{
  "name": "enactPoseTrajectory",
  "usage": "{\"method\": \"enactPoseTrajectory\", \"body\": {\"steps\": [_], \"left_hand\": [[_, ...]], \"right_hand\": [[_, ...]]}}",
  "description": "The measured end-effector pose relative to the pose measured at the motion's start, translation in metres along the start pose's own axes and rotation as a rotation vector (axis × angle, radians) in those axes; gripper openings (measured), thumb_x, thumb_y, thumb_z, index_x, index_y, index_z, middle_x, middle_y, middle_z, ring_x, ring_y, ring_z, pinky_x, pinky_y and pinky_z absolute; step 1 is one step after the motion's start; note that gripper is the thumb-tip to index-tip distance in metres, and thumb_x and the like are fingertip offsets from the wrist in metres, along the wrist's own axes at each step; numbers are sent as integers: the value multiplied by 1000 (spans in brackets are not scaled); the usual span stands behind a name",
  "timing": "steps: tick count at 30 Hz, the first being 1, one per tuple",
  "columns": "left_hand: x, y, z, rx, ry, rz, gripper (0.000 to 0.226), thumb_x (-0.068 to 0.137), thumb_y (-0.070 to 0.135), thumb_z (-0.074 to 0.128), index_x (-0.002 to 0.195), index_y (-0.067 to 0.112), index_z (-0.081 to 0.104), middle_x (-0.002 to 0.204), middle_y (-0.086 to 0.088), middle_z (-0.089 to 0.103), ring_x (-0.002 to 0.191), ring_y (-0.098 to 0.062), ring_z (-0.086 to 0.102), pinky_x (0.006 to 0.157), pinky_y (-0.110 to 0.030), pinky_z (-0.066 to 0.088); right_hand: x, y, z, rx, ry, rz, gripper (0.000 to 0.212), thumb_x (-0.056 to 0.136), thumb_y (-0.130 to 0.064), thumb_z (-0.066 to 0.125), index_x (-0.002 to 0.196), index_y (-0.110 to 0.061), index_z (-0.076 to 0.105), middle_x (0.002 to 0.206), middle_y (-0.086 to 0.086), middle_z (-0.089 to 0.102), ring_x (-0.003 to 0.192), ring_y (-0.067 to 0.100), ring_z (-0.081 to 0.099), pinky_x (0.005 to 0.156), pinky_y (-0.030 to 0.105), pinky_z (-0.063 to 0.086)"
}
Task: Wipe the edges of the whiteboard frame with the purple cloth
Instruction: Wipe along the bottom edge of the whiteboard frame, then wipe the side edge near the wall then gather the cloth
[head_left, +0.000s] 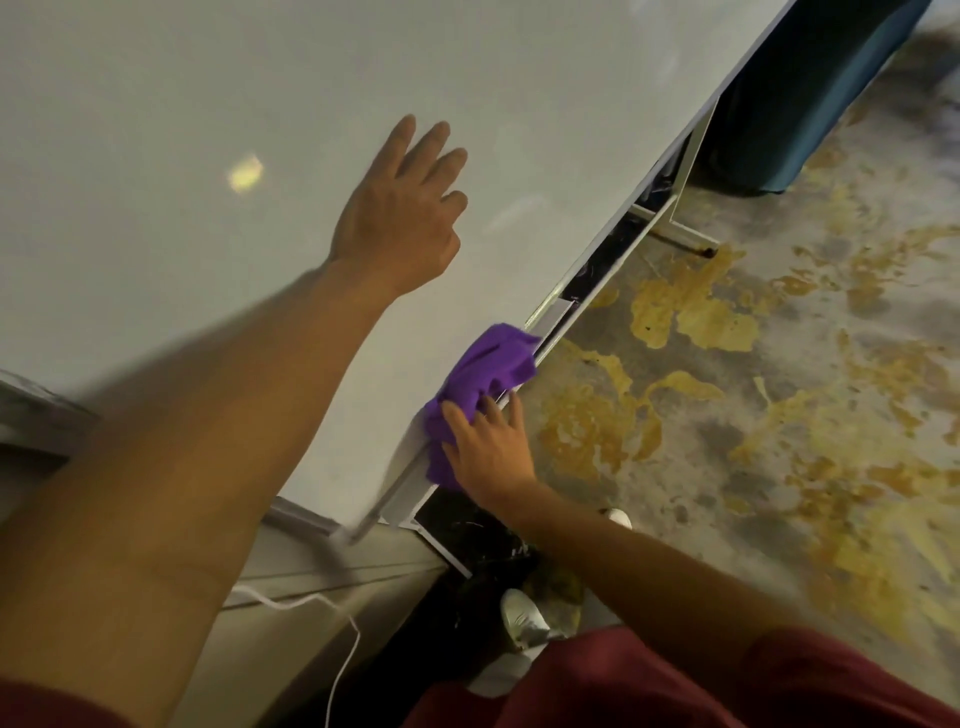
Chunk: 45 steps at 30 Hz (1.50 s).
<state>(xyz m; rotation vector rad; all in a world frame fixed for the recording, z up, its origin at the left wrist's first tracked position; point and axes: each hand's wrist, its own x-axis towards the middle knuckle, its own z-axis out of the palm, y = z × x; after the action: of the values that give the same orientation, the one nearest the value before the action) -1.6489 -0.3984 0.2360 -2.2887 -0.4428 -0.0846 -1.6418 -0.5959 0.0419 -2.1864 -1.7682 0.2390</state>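
The whiteboard (208, 130) fills the upper left of the head view. Its pale bottom frame edge (602, 244) runs diagonally from lower left to upper right, with a marker tray below it. My left hand (402, 218) rests flat on the board surface, fingers apart, holding nothing. My right hand (491, 449) presses the bunched purple cloth (483, 379) against the bottom frame edge and tray, fingers spread over the cloth's lower part.
A stained grey and yellow concrete floor (779, 415) lies to the right. The board's white stand foot (685, 228) and a dark blue curtain (800, 98) are at the upper right. A white cable (343, 649) and my white shoe (522, 618) are at the bottom.
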Motion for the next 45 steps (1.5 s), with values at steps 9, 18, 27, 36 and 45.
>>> {"method": "enactPoseTrajectory", "body": {"steps": [9, 18, 27, 36, 45], "left_hand": [[-2, -1, -4, -27, -28, -28, 53, 107, 45, 32, 140, 21, 66, 169, -11, 37, 161, -35, 24, 132, -57, 14], [-46, 26, -22, -695, -82, -297, 34, 101, 30, 54, 128, 25, 74, 156, -1, 57, 160, -23, 30, 134, -42, 9], [-126, 36, -30, -375, 113, -639, 43, 89, 17, 61, 131, 15, 69, 165, -14, 43, 159, -36, 30, 130, -52, 25], [-155, 95, -23, -247, -54, -1010, 59, 94, 28, 60, 152, 22, 49, 175, -8, 20, 164, -36, 7, 130, -65, 11], [-180, 123, -17, -282, -123, -1175, 64, 95, 32, 60, 157, 27, 43, 179, -1, 4, 166, -29, -1, 131, -62, 12]], "right_hand": [[-40, -80, 25, 35, -278, -277, 50, 89, -39, 65, 131, -26, 41, 119, 8, 65, 121, 34, 53, 115, 55, 22], [-33, -51, -18, 416, -564, -412, 50, 93, -45, 55, 138, -31, 38, 121, 9, 63, 108, 31, 60, 95, 39, 46], [104, 43, -161, 541, -361, -433, 45, 90, -44, 65, 130, -42, 47, 109, -16, 65, 94, 2, 63, 87, 30, 55], [173, -52, -299, 667, 139, -978, 52, 97, -26, 62, 141, -10, 40, 130, 6, 57, 105, 17, 59, 81, 21, 53], [170, -209, -302, 337, 467, -1312, 49, 99, -33, 47, 144, -13, 46, 139, 7, 56, 130, 28, 48, 108, 38, 38]]}}
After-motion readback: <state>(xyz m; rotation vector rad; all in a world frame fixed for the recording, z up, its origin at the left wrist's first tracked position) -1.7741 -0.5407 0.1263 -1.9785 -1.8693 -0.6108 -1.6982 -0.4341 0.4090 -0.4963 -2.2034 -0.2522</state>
